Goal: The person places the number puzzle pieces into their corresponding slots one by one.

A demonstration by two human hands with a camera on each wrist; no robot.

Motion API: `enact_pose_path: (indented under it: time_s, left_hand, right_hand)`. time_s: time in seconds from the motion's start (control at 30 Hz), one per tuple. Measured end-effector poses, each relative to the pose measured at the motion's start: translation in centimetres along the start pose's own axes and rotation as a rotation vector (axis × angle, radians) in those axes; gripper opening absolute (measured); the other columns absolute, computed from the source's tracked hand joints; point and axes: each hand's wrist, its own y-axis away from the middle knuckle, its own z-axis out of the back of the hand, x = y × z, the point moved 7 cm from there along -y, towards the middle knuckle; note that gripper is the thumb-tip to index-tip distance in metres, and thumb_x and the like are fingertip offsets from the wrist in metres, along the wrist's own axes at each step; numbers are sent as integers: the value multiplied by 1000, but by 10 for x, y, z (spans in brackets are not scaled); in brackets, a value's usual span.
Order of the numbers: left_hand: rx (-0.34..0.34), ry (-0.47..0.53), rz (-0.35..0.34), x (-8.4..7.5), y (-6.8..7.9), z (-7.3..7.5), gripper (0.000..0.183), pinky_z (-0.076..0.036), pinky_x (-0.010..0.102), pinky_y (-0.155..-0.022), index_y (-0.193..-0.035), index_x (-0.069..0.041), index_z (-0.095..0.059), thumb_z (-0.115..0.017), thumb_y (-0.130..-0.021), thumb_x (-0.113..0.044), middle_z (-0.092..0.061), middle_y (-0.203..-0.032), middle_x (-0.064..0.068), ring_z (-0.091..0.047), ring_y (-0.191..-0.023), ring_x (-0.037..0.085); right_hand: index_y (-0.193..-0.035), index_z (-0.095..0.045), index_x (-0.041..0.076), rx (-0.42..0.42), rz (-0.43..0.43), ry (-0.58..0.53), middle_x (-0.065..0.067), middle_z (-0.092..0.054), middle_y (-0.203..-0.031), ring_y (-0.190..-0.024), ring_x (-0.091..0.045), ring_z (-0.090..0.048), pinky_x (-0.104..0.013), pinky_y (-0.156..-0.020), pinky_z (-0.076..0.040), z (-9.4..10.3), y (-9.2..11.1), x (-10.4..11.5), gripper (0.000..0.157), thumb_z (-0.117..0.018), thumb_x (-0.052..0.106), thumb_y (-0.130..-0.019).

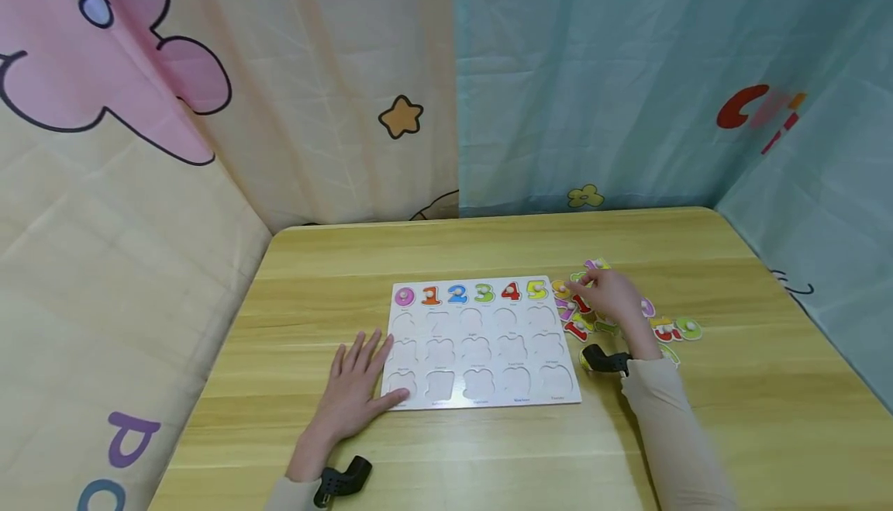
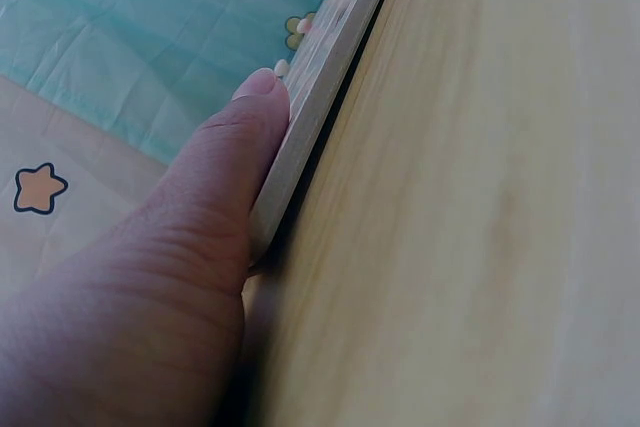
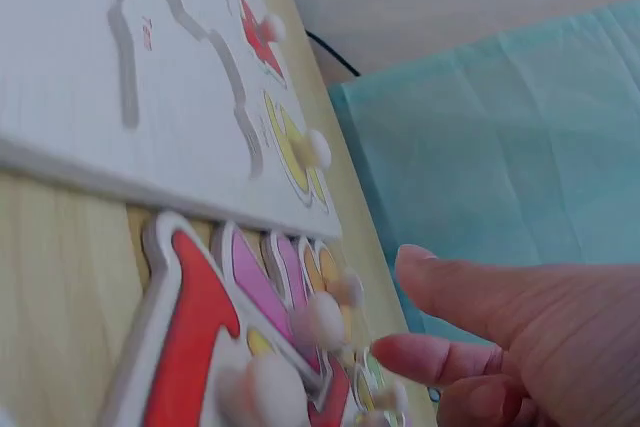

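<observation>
A white number puzzle board [image 1: 460,340] lies on the table, with knobbed pieces 0 to 5 seated along its top row and outlined recesses below. My left hand [image 1: 356,391] rests at the board's left edge, fingers spread; in the left wrist view its thumb [image 2: 255,112] lies along the edge. To the right of the board my right hand [image 1: 610,294] hovers over a pile of loose number pieces [image 1: 577,330]. In the right wrist view its thumb [image 3: 445,282] and index finger stand apart with nothing between them, close to the white knob of an orange piece [image 1: 560,288].
More loose pieces [image 1: 687,329] spread right of my right wrist, some partly under the arm. A red number 1 piece [image 3: 190,317] and a purple piece lie against the board's right edge. Curtains [image 1: 593,84] hang behind the wooden table [image 1: 335,263].
</observation>
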Motion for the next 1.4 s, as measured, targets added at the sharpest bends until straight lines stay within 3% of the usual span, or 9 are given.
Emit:
enact_pose_path:
  time_s: [0.17, 0.3, 0.53, 0.77, 0.9, 1.03, 1.17, 1.4]
  left_hand:
    - [-7, 3, -9, -2, 0, -2, 88, 1, 56, -110, -152, -15, -24, -51, -86, -66, -19, -156, 11, -9, -141, 36]
    - [-10, -4, -12, -2, 0, -2, 88, 0, 56, -110, -152, -15, -24, -51, -85, -67, -19, -156, 11, -9, -141, 36]
    - [-5, -7, -6, -2, -1, -1, 88, 0, 55, -110, -152, -15, -24, -50, -86, -66, -19, -156, 11, -9, -141, 35]
    - [1, -8, 1, -2, -2, 0, 88, 0, 55, -110, -152, -15, -24, -50, -86, -66, -19, -156, 11, -9, -142, 35]
    - [0, -8, 0, -1, -1, 0, 87, 0, 55, -110, -152, -15, -25, -51, -86, -66, -19, -155, 11, -9, -141, 35]
    - [-1, -11, 2, -1, -1, 0, 87, 0, 55, -110, -152, -14, -25, -50, -86, -66, -19, -155, 11, -9, -141, 35]
    - [2, -15, 5, 0, -1, 0, 88, 0, 56, -110, -152, -14, -25, -50, -86, -66, -19, -156, 11, -8, -141, 35]
    - [-8, -11, 5, -1, 0, 0, 88, 0, 55, -110, -152, -15, -25, -51, -85, -66, -20, -155, 11, -9, -141, 35]
  right_hand:
    - [-74, -62, 5, -14, -106, 71, -3, -51, -54, -51, -21, -48, -34, -47, -34, -9, -4, 11, 47, -58, 48, -90]
    - [-54, -50, 10, -24, -188, 110, -2, -48, -49, -50, -23, -47, -34, -46, -32, -15, -6, 14, 54, -57, 50, -89]
    - [-55, -47, 9, -23, -250, 179, -4, -42, -51, -50, -23, -46, -33, -47, -33, -23, -11, 13, 54, -54, 49, -92]
    - [-53, -47, 9, -16, -236, 149, -4, -44, -50, -50, -23, -46, -32, -46, -33, -22, -12, 15, 54, -53, 44, -94]
    - [-56, -51, 9, -36, -204, 93, -3, -50, -49, -49, -22, -47, -32, -47, -33, -18, -10, 19, 51, -53, 43, -94]
    - [-73, -57, 6, -67, -124, 38, -4, -53, -57, -53, -22, -49, -33, -48, -35, -17, -9, 33, 42, -56, 42, -93]
    - [-87, -57, 3, -80, -1, 27, -5, -51, -61, -53, -20, -47, -30, -45, -33, -23, -7, 61, 34, -61, 36, -92]
    - [-91, -58, 7, -8, 172, 64, -1, -48, -60, -50, -17, -42, -27, -44, -28, -54, -3, 116, 27, -66, 32, -89]
